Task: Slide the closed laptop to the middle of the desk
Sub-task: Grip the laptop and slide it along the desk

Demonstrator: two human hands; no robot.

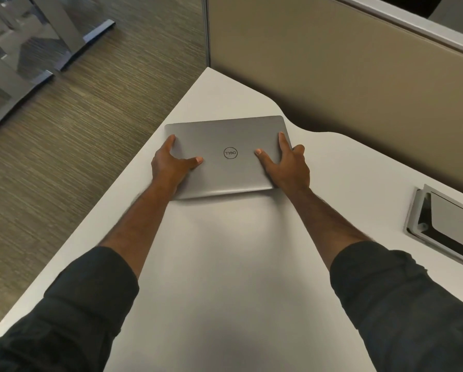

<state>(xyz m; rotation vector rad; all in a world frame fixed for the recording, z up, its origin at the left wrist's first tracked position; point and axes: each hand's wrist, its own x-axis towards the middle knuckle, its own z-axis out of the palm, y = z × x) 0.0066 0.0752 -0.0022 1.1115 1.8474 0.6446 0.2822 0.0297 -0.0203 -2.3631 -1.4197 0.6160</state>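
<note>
A closed silver laptop [229, 135] with a round logo lies flat on the white desk [238, 264], near the desk's far left end. My left hand [171, 163] grips its left side, thumb on the lid and fingers around the edge. My right hand [285, 163] grips its right side the same way, thumb and forefinger on the lid and the other fingers wrapped around the edge. Both forearms stretch forward over the desk in dark sleeves.
A tan partition wall [359, 89] runs along the desk's far right side. A recessed cable box [439, 224] with a metal frame sits in the desk at the right. The desk's left edge drops to a carpeted floor [77, 130], where metal furniture legs [23, 63] stand.
</note>
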